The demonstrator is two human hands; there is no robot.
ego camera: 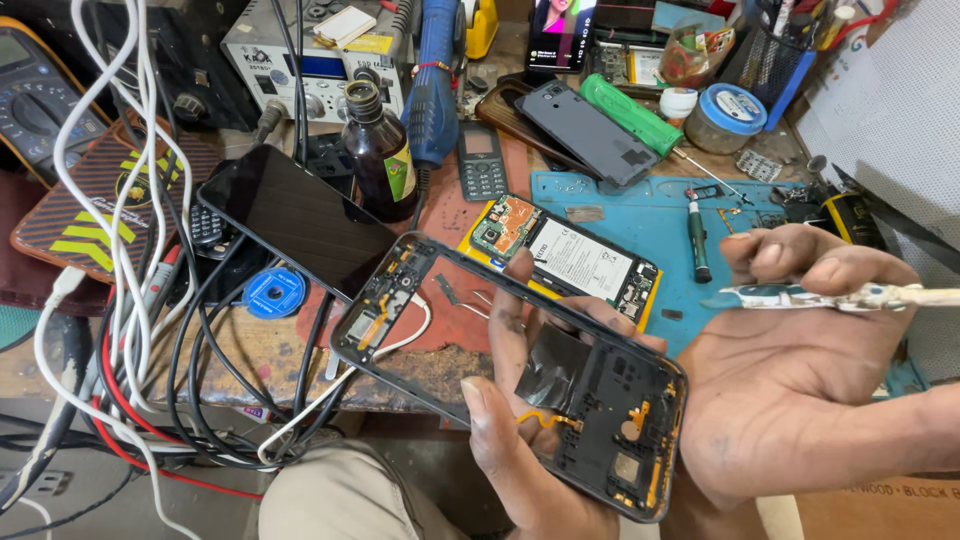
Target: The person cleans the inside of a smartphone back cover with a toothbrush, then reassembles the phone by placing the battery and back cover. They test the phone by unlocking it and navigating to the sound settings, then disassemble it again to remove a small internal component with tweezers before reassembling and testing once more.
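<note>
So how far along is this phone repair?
Already apart: the screen lies on the bench, the opened phone on the blue mat. In hand: the left hand holds the frame, the right hand a brush. Nothing is reassembled yet.

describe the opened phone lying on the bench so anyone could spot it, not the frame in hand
Start at the blue work mat on the bench's right half. The opened phone lies on the mat's left edge, above the left hand. Unlike the dark back cover behind it, it shows a white-labelled battery and green board.

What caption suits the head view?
Left hand holds a phone frame; right hand holds a brush.
</note>
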